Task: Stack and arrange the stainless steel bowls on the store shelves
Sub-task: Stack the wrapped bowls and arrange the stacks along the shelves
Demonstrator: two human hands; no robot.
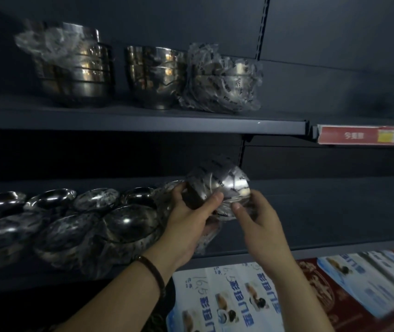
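In front of the lower shelf [335, 212], I see two hands holding one wrapped bowl [224, 185].

The left hand [191, 216] curls thumb and fingers round the bowl's left side and dark base, while the right hand [258, 221] grips its lower right through the crinkled clear wrapper, thumb in front; the bowl is tilted and held above the shelf. Just left of it, I count several more wrapped bowls [71, 224] lying in two loose rows on that shelf. On the upper shelf [143, 121] stand a tall stack [76, 70] and a shorter stack [155, 77] of bare bowls, with a wrapped bundle [222, 85] touching the shorter one. A dark bracelet [153, 271] circles the left wrist.
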